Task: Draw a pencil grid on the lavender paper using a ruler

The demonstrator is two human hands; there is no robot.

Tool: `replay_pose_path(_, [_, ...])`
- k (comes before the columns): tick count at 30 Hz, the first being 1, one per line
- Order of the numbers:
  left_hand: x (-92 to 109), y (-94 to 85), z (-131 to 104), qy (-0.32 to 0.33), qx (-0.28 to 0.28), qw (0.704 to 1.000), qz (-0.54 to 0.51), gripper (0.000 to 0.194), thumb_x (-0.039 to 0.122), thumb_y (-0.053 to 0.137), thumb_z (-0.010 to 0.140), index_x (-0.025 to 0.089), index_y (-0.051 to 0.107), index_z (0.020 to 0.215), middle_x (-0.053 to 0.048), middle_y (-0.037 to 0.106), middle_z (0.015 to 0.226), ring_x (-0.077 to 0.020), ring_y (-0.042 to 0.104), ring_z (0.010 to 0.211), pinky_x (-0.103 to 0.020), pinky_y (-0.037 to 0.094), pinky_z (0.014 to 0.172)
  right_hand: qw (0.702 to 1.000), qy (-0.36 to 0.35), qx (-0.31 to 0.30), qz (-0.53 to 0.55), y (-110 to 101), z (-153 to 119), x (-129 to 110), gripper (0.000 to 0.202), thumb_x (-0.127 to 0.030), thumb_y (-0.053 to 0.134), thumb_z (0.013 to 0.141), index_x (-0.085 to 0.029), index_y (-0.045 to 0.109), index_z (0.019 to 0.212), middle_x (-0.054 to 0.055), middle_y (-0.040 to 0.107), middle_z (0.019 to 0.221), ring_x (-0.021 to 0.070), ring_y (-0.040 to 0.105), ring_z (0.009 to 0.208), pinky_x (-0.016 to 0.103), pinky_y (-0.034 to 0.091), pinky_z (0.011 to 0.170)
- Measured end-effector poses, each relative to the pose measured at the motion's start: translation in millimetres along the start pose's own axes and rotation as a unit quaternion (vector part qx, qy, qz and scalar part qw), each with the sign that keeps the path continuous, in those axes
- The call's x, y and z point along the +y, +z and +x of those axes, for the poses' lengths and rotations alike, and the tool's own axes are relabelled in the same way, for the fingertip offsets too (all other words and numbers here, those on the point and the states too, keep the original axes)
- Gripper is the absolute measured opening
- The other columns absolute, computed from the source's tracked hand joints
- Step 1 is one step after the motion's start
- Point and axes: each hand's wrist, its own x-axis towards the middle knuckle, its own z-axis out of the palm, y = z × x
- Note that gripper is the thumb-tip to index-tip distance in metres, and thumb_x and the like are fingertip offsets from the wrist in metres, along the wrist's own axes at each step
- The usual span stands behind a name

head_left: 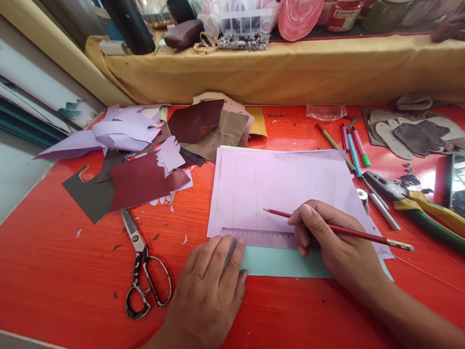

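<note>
A sheet of lilac paper point(290, 189) lies on the red table with thin pencil lines drawn on it. Along its lower edge rests a clear ruler point(265, 237), overlapping a light green sheet point(283, 262) underneath. My left hand point(214, 286) lies flat, fingers stretched out, with its fingertips on the ruler's left end. In my right hand point(330, 237) is a red pencil point(358, 233), pinched between thumb and fingers. Its tip points left, close to the drawn lines, and I cannot tell whether it touches the paper. Part of the ruler is hidden behind my right hand.
Scissors point(140, 261) lie at the left, below scraps of leather point(141, 182) and cut lilac paper point(123, 128). Pliers point(410, 196), felt-tip pens point(354, 155) and a silver tube point(384, 212) are at the right. A cloth-covered ledge point(272, 72) with jars runs along the back.
</note>
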Motion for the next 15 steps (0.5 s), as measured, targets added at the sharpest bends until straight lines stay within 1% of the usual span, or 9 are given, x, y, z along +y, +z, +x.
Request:
replay_pose_path(7, [-0.6,-0.7,0.1,0.0,-0.002,1.0,0.005,0.037,0.022,0.055,0.113,0.009,0.067,0.145,-0.015,0.076,0.133,-0.0309,0.069,0.125,-0.047,0.048,0.112,1.0,0.005,0.003,0.001,1.0,0.7,-2.1,0.047,-0.061,0.065,0.109,-0.023,0.073,0.081,-0.001,0.061,0.057,0.0151,0.057,0.051,0.028,0.045,0.052])
replay_pose_path(15, [-0.4,-0.4,0.6,0.001,-0.001,1.0,0.001,0.036,0.021,0.054,0.114,0.007,0.068,0.144,-0.016,0.076,0.133,-0.0321,0.067,0.125,-0.047,0.046,0.111,1.0,0.005,0.002,-0.002,0.9,1.1,-1.8,0.048,-0.062,0.064,0.108,-0.023,0.073,0.082,-0.001,0.061,0.057,0.0152,0.057,0.051,0.029,0.045,0.053])
